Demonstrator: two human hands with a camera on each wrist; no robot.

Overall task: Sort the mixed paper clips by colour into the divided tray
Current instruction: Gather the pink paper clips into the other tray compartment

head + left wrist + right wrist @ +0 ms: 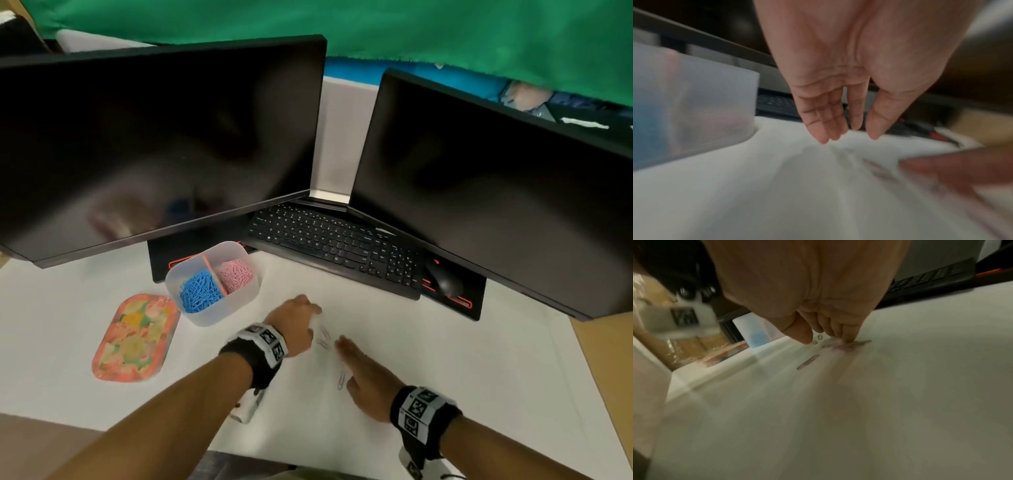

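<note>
The translucent divided tray (205, 317) (694, 91) holds blue clips (200, 291) in its left compartment and pink clips (236, 275) in its right. A few loose pink clips (323, 337) (844, 346) lie on the white sheet, and one more (341, 378) (807, 361) lies nearer me. My left hand (310, 313) (849, 134) hovers just left of them, with straight fingers (824, 136) pointing down and holding nothing. My right hand (346, 346) (826, 339) lies flat, and its fingertips (846, 339) touch the loose pink clips. The wrist views are blurred.
A flowered oval tray (135, 337) lies left of the divided tray. A black keyboard (335, 245) and mouse (443, 281) sit behind, under two dark monitors (154, 147). The white sheet (445, 349) covers the desk to my right.
</note>
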